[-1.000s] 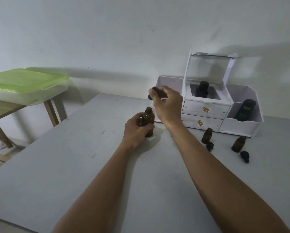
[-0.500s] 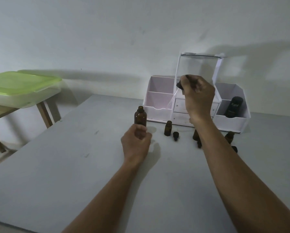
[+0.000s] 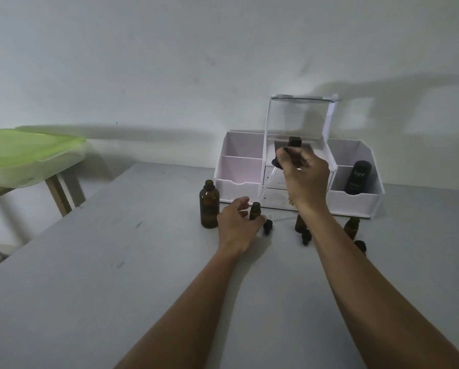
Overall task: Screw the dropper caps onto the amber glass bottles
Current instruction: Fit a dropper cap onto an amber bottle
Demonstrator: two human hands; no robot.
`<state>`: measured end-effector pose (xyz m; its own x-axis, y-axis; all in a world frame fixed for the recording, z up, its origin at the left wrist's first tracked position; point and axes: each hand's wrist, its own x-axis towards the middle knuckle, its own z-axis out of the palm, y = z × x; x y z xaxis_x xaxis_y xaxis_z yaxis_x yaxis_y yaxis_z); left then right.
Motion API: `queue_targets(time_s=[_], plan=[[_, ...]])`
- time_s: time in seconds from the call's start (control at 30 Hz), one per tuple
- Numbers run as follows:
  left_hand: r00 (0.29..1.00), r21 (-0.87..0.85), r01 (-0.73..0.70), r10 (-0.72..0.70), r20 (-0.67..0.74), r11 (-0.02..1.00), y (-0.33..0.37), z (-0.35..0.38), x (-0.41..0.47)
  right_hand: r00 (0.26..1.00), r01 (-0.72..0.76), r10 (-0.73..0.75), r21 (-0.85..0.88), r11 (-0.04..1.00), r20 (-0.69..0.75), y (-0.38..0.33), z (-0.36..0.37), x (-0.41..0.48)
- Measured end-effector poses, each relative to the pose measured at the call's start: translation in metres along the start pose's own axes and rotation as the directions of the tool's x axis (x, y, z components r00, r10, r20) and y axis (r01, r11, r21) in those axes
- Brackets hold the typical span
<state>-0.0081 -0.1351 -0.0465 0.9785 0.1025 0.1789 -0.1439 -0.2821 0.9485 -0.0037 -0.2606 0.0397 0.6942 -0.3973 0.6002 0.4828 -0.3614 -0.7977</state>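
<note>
Grey table [image 3: 95,302], dim light. Right hand [image 3: 304,179] is raised above the table in front of the white organizer [image 3: 239,166], fingers pinched closed on a black dropper cap [image 3: 277,162]; its clear glass tube [image 3: 267,183] hangs down and to the left, tip near the small bottle. Left hand [image 3: 237,226] is low over the table, fingers spread loosely apart and holding nothing; its fingertips are just beside a small amber bottle [image 3: 255,211], contact can't be told. That bottle stands upright, uncapped. Big amber bottle [image 3: 209,205] stands upright and uncapped just left of the left hand, near the organizer's left end. Loose cap [image 3: 267,226] lies on the table just right of the left hand. Second small bottle [image 3: 299,223] is partly hidden behind the right wrist, with another cap [image 3: 306,237] just near of it. Third small bottle [image 3: 351,227] stands farther right, a cap [image 3: 361,245] near of it, partly hidden by the right forearm. Organizer sits at the far edge against the wall; a black tube [image 3: 357,177] marked "Kahf" stands in its right compartment, a dark item [image 3: 295,141] in the middle one behind the hand. Green-lidded box [image 3: 23,155] sits on a wooden side table at far left.
</note>
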Motion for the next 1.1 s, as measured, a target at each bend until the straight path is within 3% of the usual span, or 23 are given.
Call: queue_targets(time_s=[0.67, 1.1], plan=[[0.99, 0.119, -0.141, 0.14, 0.021, 0.983, -0.005, -0.001, 0.005, 0.999, 0.02, -0.015, -0.125, 0.992, 0.042, 0.015, 0.007, -0.004], [0.988, 0.137, -0.155, 0.156, 0.009, 0.978, -0.008, 0.0, 0.007, 0.996, 0.028, -0.022, -0.07, 0.997, 0.084, 0.016, 0.013, -0.01]])
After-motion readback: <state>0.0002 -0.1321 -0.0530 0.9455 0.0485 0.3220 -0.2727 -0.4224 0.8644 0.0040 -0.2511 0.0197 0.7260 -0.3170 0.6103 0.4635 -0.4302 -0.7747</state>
